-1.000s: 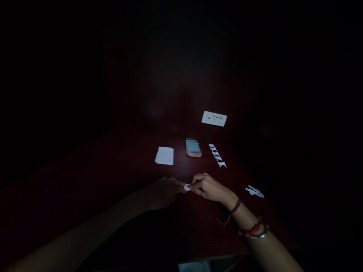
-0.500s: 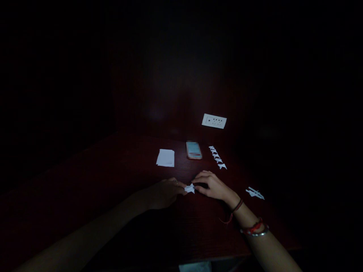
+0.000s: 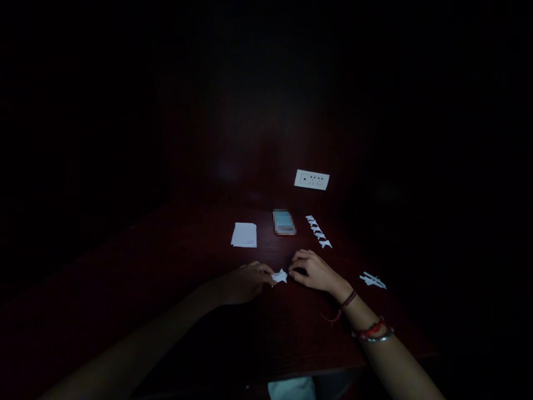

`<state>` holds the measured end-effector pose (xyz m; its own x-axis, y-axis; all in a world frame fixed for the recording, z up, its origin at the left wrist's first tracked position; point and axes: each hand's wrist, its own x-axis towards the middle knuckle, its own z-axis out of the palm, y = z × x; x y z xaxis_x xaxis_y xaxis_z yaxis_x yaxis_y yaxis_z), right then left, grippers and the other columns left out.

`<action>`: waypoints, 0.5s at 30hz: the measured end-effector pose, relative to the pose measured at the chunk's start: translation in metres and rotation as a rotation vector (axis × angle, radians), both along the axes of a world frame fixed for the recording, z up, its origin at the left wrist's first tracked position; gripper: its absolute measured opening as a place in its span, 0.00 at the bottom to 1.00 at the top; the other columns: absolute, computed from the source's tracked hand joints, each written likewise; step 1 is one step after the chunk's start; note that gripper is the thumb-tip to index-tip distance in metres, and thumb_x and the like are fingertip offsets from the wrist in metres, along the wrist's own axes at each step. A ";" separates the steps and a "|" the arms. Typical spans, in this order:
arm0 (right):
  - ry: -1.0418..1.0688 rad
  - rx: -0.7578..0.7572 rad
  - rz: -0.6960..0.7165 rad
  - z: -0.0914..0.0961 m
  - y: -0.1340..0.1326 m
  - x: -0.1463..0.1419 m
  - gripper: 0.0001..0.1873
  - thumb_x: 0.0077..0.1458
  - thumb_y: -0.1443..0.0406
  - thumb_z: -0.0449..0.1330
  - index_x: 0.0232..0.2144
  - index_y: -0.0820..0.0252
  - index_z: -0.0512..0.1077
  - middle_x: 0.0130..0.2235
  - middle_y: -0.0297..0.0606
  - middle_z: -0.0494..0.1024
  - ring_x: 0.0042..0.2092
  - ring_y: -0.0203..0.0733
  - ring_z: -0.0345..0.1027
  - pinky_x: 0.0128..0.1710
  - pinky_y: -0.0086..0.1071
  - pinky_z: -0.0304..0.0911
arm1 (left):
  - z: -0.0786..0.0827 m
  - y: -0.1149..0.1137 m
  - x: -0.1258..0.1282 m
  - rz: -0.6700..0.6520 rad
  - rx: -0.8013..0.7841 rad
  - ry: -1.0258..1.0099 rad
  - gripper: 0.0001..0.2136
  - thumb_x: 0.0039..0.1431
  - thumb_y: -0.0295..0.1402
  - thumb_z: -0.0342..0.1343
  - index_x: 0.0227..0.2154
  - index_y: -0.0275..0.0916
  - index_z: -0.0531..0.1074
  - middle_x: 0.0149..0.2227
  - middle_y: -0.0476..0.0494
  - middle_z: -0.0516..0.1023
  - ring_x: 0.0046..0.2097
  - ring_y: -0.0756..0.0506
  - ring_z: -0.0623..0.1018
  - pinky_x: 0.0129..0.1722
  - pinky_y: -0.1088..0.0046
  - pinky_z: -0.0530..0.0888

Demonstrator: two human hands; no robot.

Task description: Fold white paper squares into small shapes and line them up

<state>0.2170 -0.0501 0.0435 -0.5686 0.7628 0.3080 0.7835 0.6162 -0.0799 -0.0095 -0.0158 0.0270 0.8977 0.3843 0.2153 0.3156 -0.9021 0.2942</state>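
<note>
A small white folded paper star [image 3: 280, 276] is low over the dark red table, its points facing up, right and down. My left hand [image 3: 245, 284] pinches its left side between thumb and fingers, hiding that part. Just right of the star is my right hand [image 3: 313, 271], its fingers loosely bent and the thumb apart from them, with a narrow gap to the star's right point. A row of several white paper stars [image 3: 318, 231] lies beyond my right hand.
A stack of white paper squares [image 3: 244, 235] lies at the back left, beside a phone-like object [image 3: 283, 222] with a blurred screen. White paper strips [image 3: 373, 280] lie at the right. A socket panel [image 3: 312, 179] is on the back wall. The surroundings are very dark.
My right hand has drawn slightly to the right, away from the star's right point. My left hand keeps its pinch on the star. The view has shifted slightly.
</note>
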 end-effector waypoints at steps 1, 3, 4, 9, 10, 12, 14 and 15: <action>0.028 0.007 -0.012 0.001 -0.001 0.000 0.12 0.52 0.62 0.50 0.35 0.60 0.70 0.34 0.38 0.68 0.38 0.37 0.60 0.41 0.32 0.53 | 0.000 0.000 0.001 -0.009 -0.021 -0.019 0.18 0.47 0.19 0.42 0.38 0.44 0.66 0.45 0.50 0.64 0.45 0.47 0.63 0.45 0.70 0.59; 0.076 -0.009 -0.017 0.004 -0.002 0.000 0.14 0.52 0.61 0.50 0.39 0.61 0.68 0.34 0.38 0.69 0.38 0.37 0.60 0.39 0.30 0.54 | 0.001 0.002 0.004 -0.001 -0.078 -0.068 0.17 0.45 0.18 0.41 0.36 0.42 0.66 0.42 0.49 0.65 0.44 0.48 0.64 0.45 0.71 0.60; 0.088 -0.035 -0.008 0.005 -0.003 -0.001 0.15 0.52 0.61 0.50 0.40 0.60 0.67 0.33 0.37 0.69 0.37 0.36 0.60 0.38 0.29 0.55 | 0.001 0.004 0.005 0.019 -0.107 -0.098 0.17 0.44 0.17 0.41 0.34 0.41 0.65 0.40 0.49 0.66 0.43 0.48 0.65 0.43 0.72 0.61; 0.083 -0.141 0.025 0.006 -0.006 -0.005 0.19 0.49 0.59 0.53 0.45 0.57 0.64 0.35 0.36 0.67 0.36 0.35 0.61 0.35 0.27 0.56 | 0.003 0.013 0.009 0.178 -0.145 -0.198 0.15 0.41 0.17 0.38 0.31 0.38 0.62 0.34 0.49 0.66 0.37 0.51 0.68 0.36 0.76 0.65; 0.082 -0.142 0.021 0.005 -0.006 -0.007 0.21 0.49 0.58 0.53 0.46 0.57 0.63 0.36 0.37 0.67 0.36 0.36 0.61 0.36 0.27 0.56 | 0.003 0.015 0.008 0.202 -0.139 -0.204 0.15 0.42 0.17 0.38 0.32 0.38 0.61 0.34 0.49 0.66 0.36 0.51 0.68 0.36 0.76 0.65; 0.074 -0.142 0.011 0.004 -0.006 -0.012 0.23 0.48 0.57 0.54 0.47 0.57 0.61 0.37 0.37 0.65 0.38 0.37 0.60 0.38 0.28 0.56 | 0.002 0.020 0.006 0.245 -0.124 -0.209 0.14 0.44 0.18 0.38 0.33 0.38 0.60 0.33 0.49 0.66 0.35 0.50 0.69 0.34 0.75 0.66; 0.054 -0.140 0.010 0.002 -0.003 -0.017 0.22 0.48 0.57 0.54 0.46 0.57 0.62 0.38 0.38 0.64 0.39 0.37 0.59 0.39 0.29 0.55 | 0.000 0.025 0.003 0.277 -0.099 -0.208 0.14 0.45 0.19 0.38 0.34 0.38 0.61 0.33 0.49 0.66 0.35 0.50 0.68 0.35 0.75 0.66; 0.042 -0.138 0.016 0.000 -0.001 -0.019 0.21 0.48 0.58 0.54 0.45 0.57 0.64 0.38 0.38 0.63 0.40 0.37 0.59 0.40 0.29 0.55 | -0.002 0.027 0.001 0.286 -0.082 -0.204 0.14 0.45 0.19 0.39 0.33 0.38 0.61 0.33 0.49 0.66 0.35 0.50 0.68 0.35 0.75 0.65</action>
